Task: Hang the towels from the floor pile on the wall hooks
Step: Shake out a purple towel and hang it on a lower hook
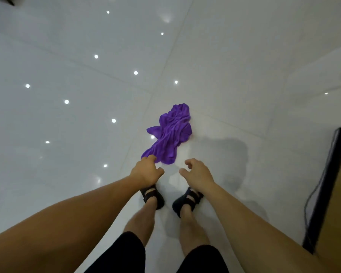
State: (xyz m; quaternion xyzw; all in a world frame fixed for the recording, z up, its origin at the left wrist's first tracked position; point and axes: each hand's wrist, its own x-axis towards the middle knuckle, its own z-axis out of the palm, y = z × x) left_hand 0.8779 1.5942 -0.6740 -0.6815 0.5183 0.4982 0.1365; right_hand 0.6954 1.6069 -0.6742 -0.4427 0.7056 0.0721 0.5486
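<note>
One purple towel [170, 134], left hand [146, 172] at it, right hand [197, 173] beside.

Counted on the floor [67, 56]: one purple towel [170, 134] near the middle, two hands, namely left hand [148, 172] and right hand [197, 172], two black sandals, namely left sandal [153, 196] and right sandal [187, 200], plus one dark cable [311, 194] and one brown panel [339, 194] at the right edge.

Indoor room, probably a home: glossy white floor tiles [67, 56] mirror ceiling spotlights, and a dark-edged wooden panel [339, 194] stands at four o'clock.
</note>
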